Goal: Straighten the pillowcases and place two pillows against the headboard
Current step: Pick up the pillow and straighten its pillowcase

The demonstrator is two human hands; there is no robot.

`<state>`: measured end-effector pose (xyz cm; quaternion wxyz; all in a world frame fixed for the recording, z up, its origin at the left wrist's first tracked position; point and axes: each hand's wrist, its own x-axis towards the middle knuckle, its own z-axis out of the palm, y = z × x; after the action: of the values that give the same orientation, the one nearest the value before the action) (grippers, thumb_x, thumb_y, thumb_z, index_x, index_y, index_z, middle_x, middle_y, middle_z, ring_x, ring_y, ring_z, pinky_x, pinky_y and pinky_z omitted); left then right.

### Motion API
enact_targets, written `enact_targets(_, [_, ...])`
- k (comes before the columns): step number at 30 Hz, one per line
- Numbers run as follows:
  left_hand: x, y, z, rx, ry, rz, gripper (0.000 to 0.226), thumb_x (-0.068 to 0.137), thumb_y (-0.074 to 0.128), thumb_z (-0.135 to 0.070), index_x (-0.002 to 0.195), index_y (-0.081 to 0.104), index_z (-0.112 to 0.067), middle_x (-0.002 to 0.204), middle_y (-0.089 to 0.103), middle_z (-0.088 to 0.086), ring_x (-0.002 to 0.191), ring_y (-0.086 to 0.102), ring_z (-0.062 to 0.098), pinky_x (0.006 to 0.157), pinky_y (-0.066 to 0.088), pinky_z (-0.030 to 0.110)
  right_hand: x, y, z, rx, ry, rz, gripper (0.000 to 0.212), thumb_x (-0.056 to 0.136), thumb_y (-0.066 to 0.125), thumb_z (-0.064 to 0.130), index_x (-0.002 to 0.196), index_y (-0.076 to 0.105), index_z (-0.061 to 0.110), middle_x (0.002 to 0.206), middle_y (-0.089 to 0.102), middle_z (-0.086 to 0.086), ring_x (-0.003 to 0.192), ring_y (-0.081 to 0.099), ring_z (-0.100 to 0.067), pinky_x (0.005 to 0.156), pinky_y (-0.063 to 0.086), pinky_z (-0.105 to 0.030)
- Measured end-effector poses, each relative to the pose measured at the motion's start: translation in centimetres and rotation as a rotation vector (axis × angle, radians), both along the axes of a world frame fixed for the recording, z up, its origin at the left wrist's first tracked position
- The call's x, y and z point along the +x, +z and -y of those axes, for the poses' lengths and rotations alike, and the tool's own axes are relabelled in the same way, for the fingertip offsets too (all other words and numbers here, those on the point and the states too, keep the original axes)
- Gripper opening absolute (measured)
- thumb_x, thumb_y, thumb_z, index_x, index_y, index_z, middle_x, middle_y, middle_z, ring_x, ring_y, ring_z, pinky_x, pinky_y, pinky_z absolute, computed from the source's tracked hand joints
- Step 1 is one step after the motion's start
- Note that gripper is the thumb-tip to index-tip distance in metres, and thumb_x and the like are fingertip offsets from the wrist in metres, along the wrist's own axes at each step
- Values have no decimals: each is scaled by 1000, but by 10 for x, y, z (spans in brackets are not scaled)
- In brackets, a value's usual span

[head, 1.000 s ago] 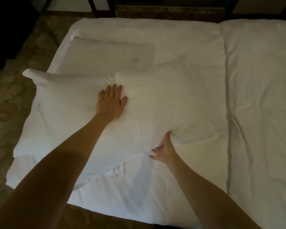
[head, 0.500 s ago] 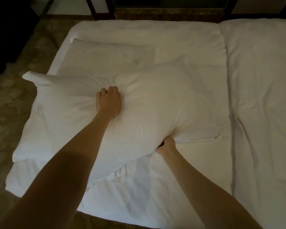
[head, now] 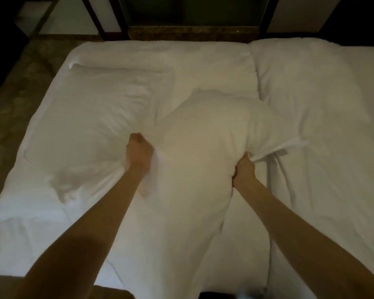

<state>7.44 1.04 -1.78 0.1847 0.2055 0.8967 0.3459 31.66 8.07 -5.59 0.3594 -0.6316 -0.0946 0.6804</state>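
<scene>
While the left hand clenches the pillow fabric, the right hand grips its edge; second pillow lies flat on the bed.

Open bedding right of pillow

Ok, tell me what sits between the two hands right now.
In the head view, the bulging middle of the near pillow fills the stretch between the left hand and the right hand; both are shut on its fabric.
</scene>
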Motion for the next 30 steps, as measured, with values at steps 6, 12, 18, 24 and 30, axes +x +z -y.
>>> enact_targets(6, [111,21,-4,264,126,219,32,101,29,-12,71,39,-9,113,58,32,106,56,41,89,42,41,99,50,-49,195,111,224,39,98,40,42,105,63,11,90,65,-2,77,60,-19,60,50,-23])
enact_targets(12, [242,49,-30,355,40,389,39,101,27,-16,62,30,-17,81,52,19,84,51,33,82,40,37,236,88,-99,304,175,430,51,96,42,43,123,58,2,116,64,-11,101,61,-26,88,51,-34])
enact_targets(18, [405,60,-56,390,-8,427,33,100,26,-19,78,39,1,99,54,32,95,51,47,89,46,45,393,122,-134,381,233,496,49,97,43,39,127,53,1,104,60,-6,83,55,-19,76,43,-27])
enact_targets(24, [534,34,-69,288,20,367,36,102,26,-21,100,53,2,115,59,21,103,56,28,93,40,32,507,117,-139,288,366,400,24,97,49,22,94,68,7,88,71,-5,68,66,-17,49,50,-19])
enact_targets(30, [615,-17,-51,-123,-158,158,39,103,24,-23,110,50,6,113,62,27,104,61,38,86,45,40,587,46,-95,143,737,513,14,98,48,23,106,54,13,87,54,1,73,50,-13,61,39,-24])
